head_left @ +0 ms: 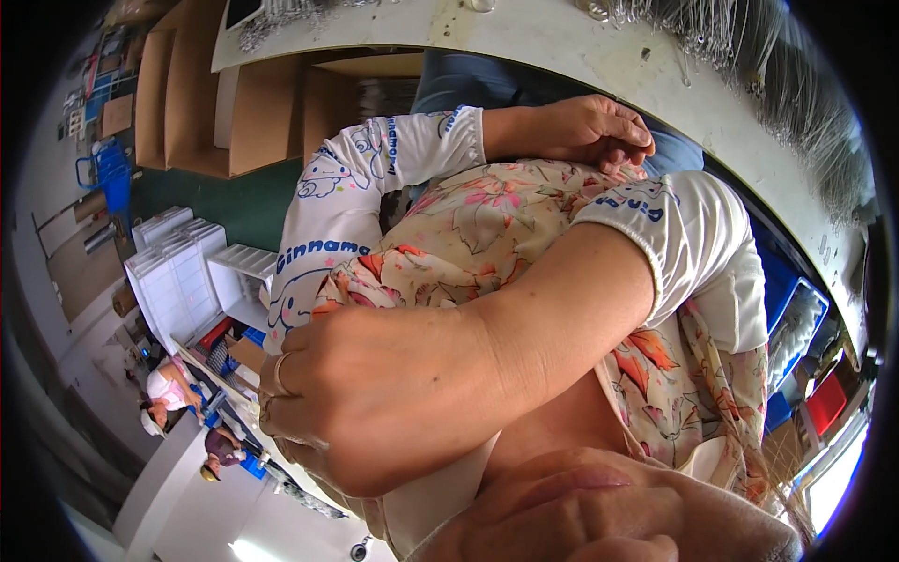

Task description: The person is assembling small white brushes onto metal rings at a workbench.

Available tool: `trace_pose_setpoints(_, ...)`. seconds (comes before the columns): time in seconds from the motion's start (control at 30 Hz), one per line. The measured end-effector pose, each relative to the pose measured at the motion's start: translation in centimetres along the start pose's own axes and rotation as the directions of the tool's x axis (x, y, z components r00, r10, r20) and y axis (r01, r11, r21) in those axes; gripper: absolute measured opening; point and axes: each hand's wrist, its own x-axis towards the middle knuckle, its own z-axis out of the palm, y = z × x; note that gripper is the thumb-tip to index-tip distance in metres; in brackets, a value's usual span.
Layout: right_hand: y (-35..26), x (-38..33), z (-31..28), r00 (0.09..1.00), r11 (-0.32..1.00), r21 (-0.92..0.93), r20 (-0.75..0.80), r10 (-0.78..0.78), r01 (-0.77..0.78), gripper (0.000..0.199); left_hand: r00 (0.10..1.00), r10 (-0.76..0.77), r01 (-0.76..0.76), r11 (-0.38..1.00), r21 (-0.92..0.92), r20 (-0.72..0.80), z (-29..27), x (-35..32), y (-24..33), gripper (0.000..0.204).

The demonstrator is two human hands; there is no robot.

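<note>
My left hand (604, 136) rests low against my floral-patterned top (468, 211), close to the edge of a white table (449, 26). Its fingers are loosely curled together, with nothing visible in them. Large and close to the camera is my right hand (375, 403), bent across my chest and closed into a fist. A ring (280, 375) circles one of its fingers. The fingertips are turned away, so whatever they grip is hidden. White printed sleeve covers (323, 201) are on both arms.
Bundles of thin, wire-like clear strands (791, 103) lie on the table. Open cardboard boxes (267, 108) stand below its edge. White plastic crates (173, 276) and a blue bin (114, 173) are on the left. Two people (169, 389) are farther off. A blue crate (796, 318) sits at right.
</note>
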Motion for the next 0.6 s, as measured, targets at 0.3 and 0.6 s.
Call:
trace_pose_setpoints(0.3,1.6,0.7,-3.2,0.987,0.981,0.163,0.139,0.081,-0.103,0.013,0.997,0.05,-0.049,0.999,0.016,-0.062,-1.5,0.6,-0.1,0.016)
trace_pose_setpoints(0.6,3.9,1.5,-7.1,0.819,0.56,0.603,0.34,0.463,-0.568,0.027,0.943,0.315,-0.291,0.937,0.195,-0.105,-5.1,1.4,2.0,0.019)
